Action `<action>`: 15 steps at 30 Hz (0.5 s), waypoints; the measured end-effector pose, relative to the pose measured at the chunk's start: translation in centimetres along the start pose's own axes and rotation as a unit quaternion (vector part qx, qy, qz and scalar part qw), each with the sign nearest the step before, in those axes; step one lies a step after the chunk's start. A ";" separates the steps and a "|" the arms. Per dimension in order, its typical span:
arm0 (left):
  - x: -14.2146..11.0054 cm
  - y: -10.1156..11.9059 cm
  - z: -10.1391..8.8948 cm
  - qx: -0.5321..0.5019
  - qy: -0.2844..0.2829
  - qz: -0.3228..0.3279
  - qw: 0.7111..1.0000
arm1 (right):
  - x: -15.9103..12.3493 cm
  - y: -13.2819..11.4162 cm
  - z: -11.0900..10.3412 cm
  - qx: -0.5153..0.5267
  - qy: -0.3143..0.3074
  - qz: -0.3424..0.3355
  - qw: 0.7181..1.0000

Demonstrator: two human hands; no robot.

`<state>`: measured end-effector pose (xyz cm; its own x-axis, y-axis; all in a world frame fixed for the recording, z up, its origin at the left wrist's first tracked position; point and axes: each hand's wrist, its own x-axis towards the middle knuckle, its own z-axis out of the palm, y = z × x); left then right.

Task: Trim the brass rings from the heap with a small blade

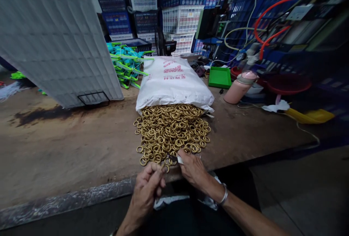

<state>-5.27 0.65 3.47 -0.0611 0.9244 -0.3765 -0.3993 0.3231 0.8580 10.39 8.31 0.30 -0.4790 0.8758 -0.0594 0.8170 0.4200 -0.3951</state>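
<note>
A heap of gold-coloured rings lies on the brown table, spilling from the mouth of a white sack with red print. At the heap's near edge, my left hand is closed in a pinch on a gold-coloured ring. My right hand, wearing a silver bangle at the wrist, is closed around a small dark-tipped tool with a white part by the fingers. The tool's tip points left, close to the ring; whether they touch I cannot tell. Its exact kind is unclear.
To the left stands a tall grey-white panel. Green and turquoise plastic pieces pile behind it. Rightward are a green tray, a pink bottle, a yellow scoop and red hoses. Stacked crates fill the back.
</note>
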 end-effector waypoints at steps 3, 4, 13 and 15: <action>0.0 1.1 -1.2 -0.102 0.050 -0.004 0.993 | -0.5 -0.6 0.3 0.038 0.000 -0.035 0.999; 0.1 1.3 -1.6 -0.123 0.062 0.003 0.990 | -0.7 -0.9 0.5 0.050 -0.006 -0.047 0.998; 0.5 0.6 -4.4 -0.213 0.092 0.006 0.973 | -1.0 -2.3 2.7 -0.015 -0.027 -0.066 0.997; 0.4 0.5 -4.7 -0.235 0.085 -0.009 0.968 | -0.9 -2.2 2.8 -0.017 -0.022 -0.064 0.998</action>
<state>-9.79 0.19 2.12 -0.1840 0.8597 -0.4765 -0.7712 0.1743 0.6123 8.12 5.91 -1.32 -0.5935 0.8032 -0.0514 0.7579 0.5362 -0.3715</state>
